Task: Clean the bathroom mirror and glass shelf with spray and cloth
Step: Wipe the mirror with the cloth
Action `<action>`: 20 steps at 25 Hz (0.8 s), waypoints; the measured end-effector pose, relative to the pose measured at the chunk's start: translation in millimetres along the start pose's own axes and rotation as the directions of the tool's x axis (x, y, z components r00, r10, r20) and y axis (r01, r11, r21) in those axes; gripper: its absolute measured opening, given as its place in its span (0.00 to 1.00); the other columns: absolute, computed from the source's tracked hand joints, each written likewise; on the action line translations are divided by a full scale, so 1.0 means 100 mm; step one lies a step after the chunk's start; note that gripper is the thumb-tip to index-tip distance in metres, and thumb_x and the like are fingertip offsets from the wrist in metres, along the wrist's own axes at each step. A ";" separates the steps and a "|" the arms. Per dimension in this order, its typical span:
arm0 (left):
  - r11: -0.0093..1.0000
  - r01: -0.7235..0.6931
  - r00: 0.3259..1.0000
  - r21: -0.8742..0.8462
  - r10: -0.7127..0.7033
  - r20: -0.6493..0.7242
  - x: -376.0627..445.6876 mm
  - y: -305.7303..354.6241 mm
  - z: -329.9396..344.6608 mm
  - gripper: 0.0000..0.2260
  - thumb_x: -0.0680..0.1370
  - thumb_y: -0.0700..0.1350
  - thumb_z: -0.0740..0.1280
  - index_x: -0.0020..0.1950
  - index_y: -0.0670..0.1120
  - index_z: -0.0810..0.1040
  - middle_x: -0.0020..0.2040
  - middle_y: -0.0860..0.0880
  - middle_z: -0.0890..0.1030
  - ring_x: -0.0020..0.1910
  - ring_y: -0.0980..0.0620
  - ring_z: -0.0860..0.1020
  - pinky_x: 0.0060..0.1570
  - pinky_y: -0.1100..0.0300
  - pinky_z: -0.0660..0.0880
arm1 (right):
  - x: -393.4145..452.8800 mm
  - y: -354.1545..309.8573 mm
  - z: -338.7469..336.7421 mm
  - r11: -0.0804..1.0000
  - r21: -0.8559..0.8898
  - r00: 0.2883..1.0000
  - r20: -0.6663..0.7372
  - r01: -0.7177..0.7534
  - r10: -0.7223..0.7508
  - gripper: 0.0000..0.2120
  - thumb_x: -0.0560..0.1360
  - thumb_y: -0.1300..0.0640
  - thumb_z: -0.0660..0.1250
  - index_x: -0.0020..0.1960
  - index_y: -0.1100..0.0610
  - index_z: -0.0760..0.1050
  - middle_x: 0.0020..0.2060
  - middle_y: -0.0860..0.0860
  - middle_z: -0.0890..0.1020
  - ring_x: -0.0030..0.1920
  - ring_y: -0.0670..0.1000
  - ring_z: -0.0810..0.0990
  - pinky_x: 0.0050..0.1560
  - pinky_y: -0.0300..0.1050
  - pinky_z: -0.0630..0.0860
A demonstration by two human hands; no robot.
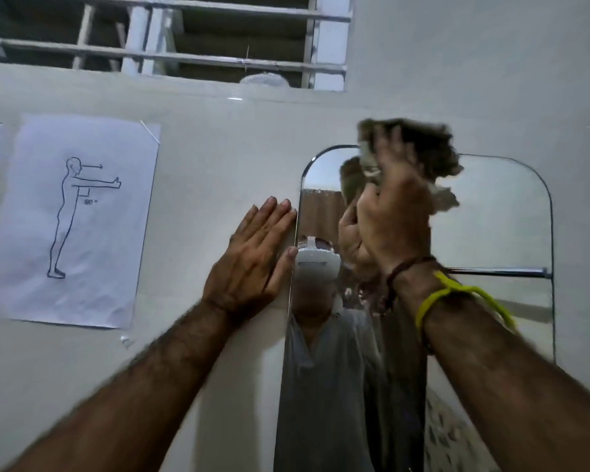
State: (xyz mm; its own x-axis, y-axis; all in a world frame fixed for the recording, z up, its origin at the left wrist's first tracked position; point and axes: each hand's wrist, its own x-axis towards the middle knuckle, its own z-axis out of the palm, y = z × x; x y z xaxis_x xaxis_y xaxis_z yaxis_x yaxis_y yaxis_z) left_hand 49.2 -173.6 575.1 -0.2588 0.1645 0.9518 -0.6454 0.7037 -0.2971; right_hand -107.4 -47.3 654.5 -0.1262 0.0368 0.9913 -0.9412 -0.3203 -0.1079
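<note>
**White-walled bathroom, cloth at the mirror's top edge**

Pale, glossy wall fills the view, with a barred window high up and a paper sheet bearing a line drawing of a standing figure taped at the left. The mirror hangs upright on the wall, its long axis vertical and its corners rounded. The right hand grips a crumpled brown cloth, fingers curled round it, pressed against the mirror's top edge. The left hand lies flat on the wall, fingers straight, touching the mirror's left edge. Yellow and dark bands circle the right wrist.
</note>
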 end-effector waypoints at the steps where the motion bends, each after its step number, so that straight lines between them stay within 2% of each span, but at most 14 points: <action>1: 1.000 -0.012 1.000 0.006 0.012 -0.004 -0.01 -0.01 0.00 0.25 0.82 0.49 0.60 0.77 0.40 0.65 0.77 0.44 0.65 0.79 0.48 0.58 0.79 0.49 0.55 | 0.06 0.03 0.18 0.990 -0.119 0.995 0.078 0.075 -0.066 0.34 0.69 0.62 0.58 0.76 0.54 0.66 0.76 0.56 0.66 0.76 0.59 0.64 0.77 0.59 0.58; 3: 0.999 -0.020 1.000 0.033 0.021 -0.008 0.00 -0.02 -0.01 0.26 0.81 0.51 0.60 0.77 0.40 0.65 0.78 0.44 0.65 0.79 0.48 0.58 0.78 0.48 0.56 | 0.11 0.01 0.45 0.936 -0.302 0.976 0.171 0.181 -0.133 0.32 0.72 0.56 0.60 0.76 0.53 0.65 0.77 0.55 0.64 0.77 0.59 0.62 0.77 0.62 0.51; 5: 0.999 -0.023 1.000 0.046 0.024 -0.008 0.00 -0.02 0.00 0.27 0.81 0.52 0.60 0.77 0.40 0.64 0.78 0.44 0.64 0.80 0.48 0.58 0.78 0.48 0.57 | 0.12 -0.04 0.61 0.909 -0.339 0.962 0.208 0.242 -0.179 0.28 0.76 0.50 0.58 0.77 0.50 0.64 0.78 0.53 0.62 0.76 0.58 0.65 0.78 0.62 0.48; 8: 0.998 -0.032 0.999 0.059 0.033 -0.018 -0.01 -0.01 0.01 0.26 0.82 0.52 0.60 0.76 0.39 0.65 0.78 0.44 0.65 0.79 0.48 0.58 0.78 0.47 0.58 | -0.02 -0.03 0.62 0.875 -0.290 0.906 0.295 0.389 -0.305 0.28 0.78 0.47 0.55 0.78 0.49 0.62 0.79 0.50 0.60 0.70 0.58 0.72 0.77 0.62 0.50; 11: 0.996 -0.031 0.999 0.081 0.033 -0.031 -0.01 0.00 -0.01 0.26 0.81 0.52 0.61 0.76 0.39 0.67 0.77 0.43 0.66 0.79 0.46 0.60 0.77 0.47 0.59 | -0.20 0.14 0.46 0.772 -0.302 0.815 0.371 0.559 -0.446 0.28 0.79 0.48 0.56 0.78 0.51 0.62 0.79 0.49 0.59 0.76 0.55 0.65 0.76 0.57 0.56; 13: 0.996 -0.034 0.999 0.088 0.036 -0.025 0.00 0.01 0.00 0.27 0.81 0.52 0.60 0.76 0.39 0.65 0.77 0.43 0.65 0.79 0.47 0.59 0.77 0.47 0.59 | -0.11 0.28 0.35 0.778 -0.349 0.843 0.346 0.523 -0.412 0.27 0.80 0.46 0.55 0.79 0.49 0.60 0.79 0.48 0.58 0.76 0.53 0.64 0.76 0.58 0.58; 15: 0.995 -0.039 0.999 0.090 0.040 -0.015 -0.01 0.00 0.01 0.27 0.81 0.53 0.59 0.77 0.39 0.64 0.78 0.44 0.64 0.79 0.47 0.58 0.77 0.47 0.59 | 0.13 0.31 0.31 0.868 -0.362 0.934 0.242 0.339 -0.264 0.28 0.81 0.43 0.52 0.79 0.48 0.58 0.80 0.49 0.57 0.75 0.55 0.66 0.75 0.62 0.58; 16: 0.995 -0.038 0.999 0.089 0.040 -0.012 -0.02 0.00 0.01 0.27 0.82 0.53 0.59 0.77 0.39 0.64 0.78 0.43 0.63 0.79 0.47 0.58 0.77 0.47 0.59 | 0.23 0.28 0.30 0.883 -0.374 0.951 0.227 0.285 -0.211 0.28 0.81 0.41 0.49 0.79 0.48 0.57 0.80 0.50 0.56 0.77 0.55 0.62 0.76 0.64 0.54; 17: 0.995 -0.035 0.999 0.089 0.037 -0.014 -0.02 0.00 0.01 0.28 0.81 0.53 0.59 0.77 0.39 0.64 0.78 0.43 0.63 0.79 0.47 0.58 0.77 0.46 0.59 | 0.26 0.25 0.34 0.862 -0.405 0.944 0.247 0.305 -0.218 0.29 0.81 0.41 0.47 0.80 0.49 0.56 0.80 0.51 0.55 0.79 0.55 0.56 0.77 0.64 0.50; 18: 0.996 -0.028 0.999 0.084 0.030 -0.021 -0.02 0.01 0.00 0.28 0.81 0.52 0.60 0.77 0.38 0.63 0.78 0.42 0.63 0.79 0.47 0.58 0.77 0.46 0.59 | 0.21 0.22 0.39 0.818 -0.426 0.914 0.295 0.386 -0.278 0.29 0.82 0.41 0.45 0.80 0.50 0.55 0.80 0.52 0.54 0.80 0.55 0.51 0.77 0.64 0.48; 20: 0.999 0.001 0.999 0.037 0.001 -0.049 -0.01 0.03 -0.01 0.30 0.80 0.51 0.63 0.77 0.36 0.61 0.78 0.40 0.62 0.80 0.45 0.57 0.78 0.46 0.58 | -0.06 0.21 0.42 0.717 -0.401 0.813 0.397 0.571 -0.426 0.27 0.83 0.45 0.45 0.80 0.51 0.55 0.80 0.53 0.54 0.80 0.56 0.54 0.77 0.64 0.50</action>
State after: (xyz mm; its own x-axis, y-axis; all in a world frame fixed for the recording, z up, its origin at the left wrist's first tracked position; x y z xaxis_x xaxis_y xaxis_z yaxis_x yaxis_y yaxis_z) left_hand 48.9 -171.1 573.1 -0.2242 0.1989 0.9540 -0.6714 0.6780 -0.2991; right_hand -113.3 -94.0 649.6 0.4225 -0.2095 0.8818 -0.8722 0.1707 0.4585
